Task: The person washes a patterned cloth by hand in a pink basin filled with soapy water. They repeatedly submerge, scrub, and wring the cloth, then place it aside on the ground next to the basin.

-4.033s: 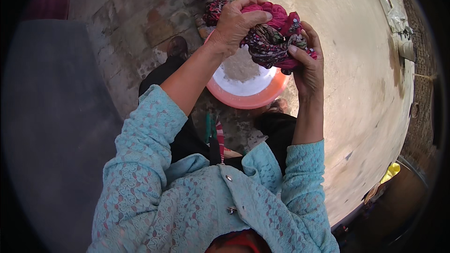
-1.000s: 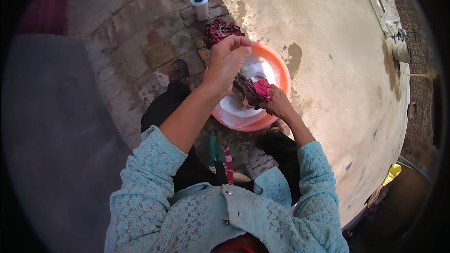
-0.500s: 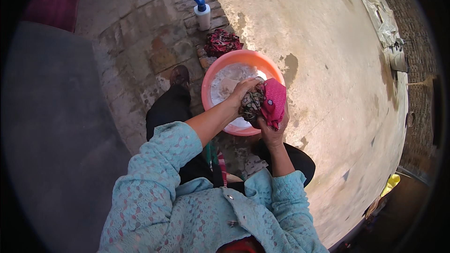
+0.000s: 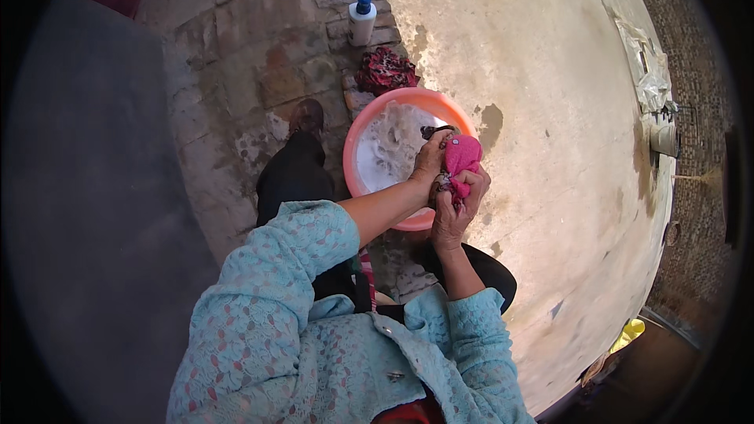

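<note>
Over the right side of a round pink-orange basin (image 4: 353,141), both hands grip a bunched wet-looking cloth (image 4: 462,154). Its pink part bulges between them, and dark patterned folds show at its edges; I cannot tell if these are one piece or two. My left hand (image 4: 430,160) is closed round the far left side of the bundle. Closer to me, my right hand (image 4: 455,216) has its fingers wrapped round the lower right end. White suds and cloudy water (image 4: 389,145) fill the basin below.
Just beyond the basin lies a crumpled red-and-black cloth (image 4: 385,71). A white pump bottle (image 4: 361,22) with a blue top stands behind it on the bricks (image 4: 267,47). My shoe (image 4: 306,116) is left of the basin. Pale concrete (image 4: 565,149) stretches to the right.
The bundle has been squeezed smaller and tighter, its pink part now puffed between my hands. My left hand has shifted slightly right, and my right hand's fingers have curled over the cloth.
</note>
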Demonstrator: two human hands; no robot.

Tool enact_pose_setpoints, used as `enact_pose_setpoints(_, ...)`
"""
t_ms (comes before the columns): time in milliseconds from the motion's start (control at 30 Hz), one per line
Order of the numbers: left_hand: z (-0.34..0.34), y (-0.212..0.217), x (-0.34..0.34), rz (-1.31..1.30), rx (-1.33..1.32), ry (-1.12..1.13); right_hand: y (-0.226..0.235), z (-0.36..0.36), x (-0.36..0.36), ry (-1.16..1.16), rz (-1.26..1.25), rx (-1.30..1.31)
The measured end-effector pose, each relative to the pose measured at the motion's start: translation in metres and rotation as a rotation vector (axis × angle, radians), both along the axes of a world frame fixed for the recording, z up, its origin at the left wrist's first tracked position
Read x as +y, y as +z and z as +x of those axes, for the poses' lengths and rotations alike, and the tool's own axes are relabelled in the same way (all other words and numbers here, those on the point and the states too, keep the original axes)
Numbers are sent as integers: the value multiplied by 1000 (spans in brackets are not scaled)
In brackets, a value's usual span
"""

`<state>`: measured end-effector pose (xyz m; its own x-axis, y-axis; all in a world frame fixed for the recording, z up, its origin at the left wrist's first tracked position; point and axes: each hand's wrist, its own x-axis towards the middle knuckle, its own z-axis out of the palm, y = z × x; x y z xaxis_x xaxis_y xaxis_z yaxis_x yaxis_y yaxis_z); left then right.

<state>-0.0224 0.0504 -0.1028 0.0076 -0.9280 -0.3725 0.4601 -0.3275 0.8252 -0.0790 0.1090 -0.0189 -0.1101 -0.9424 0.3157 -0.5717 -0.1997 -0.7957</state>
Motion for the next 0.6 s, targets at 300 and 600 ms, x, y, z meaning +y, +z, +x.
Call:
enact_pose_setpoints(300, 0, 63, 17, -85, -487, -89, -2, -36, -32, -52, 342, -778)
enact_pose_setpoints(600, 6, 58, 5, 82, 54, -120, 1, -28, -57, -185, 135, -732)
